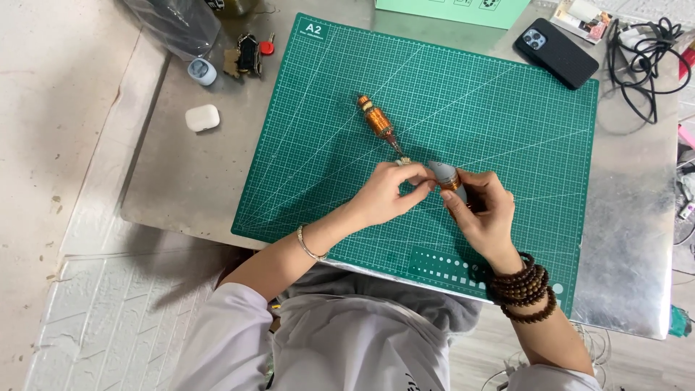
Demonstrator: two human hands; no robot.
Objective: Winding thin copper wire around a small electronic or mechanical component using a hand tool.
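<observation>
A copper-wound motor rotor [376, 121] with a thin steel shaft lies on the green cutting mat [463, 94], its shaft tip pointing toward my hands. My right hand [486, 217] grips a second copper-wound part with a grey cap [444, 174]. My left hand [387, 192] pinches at the tip of that part, fingers closed on a small pale piece that is mostly hidden. Both hands meet at the mat's middle front. A thin bracelet circles my left wrist and wooden bead strands wrap my right wrist.
A black phone [556, 52] lies at the mat's far right corner, beside tangled black cables [648, 51]. A white earbud case [202, 117], a small blue case [201, 71] and keys [247, 54] sit left of the mat. A green box [449, 9] stands at the back.
</observation>
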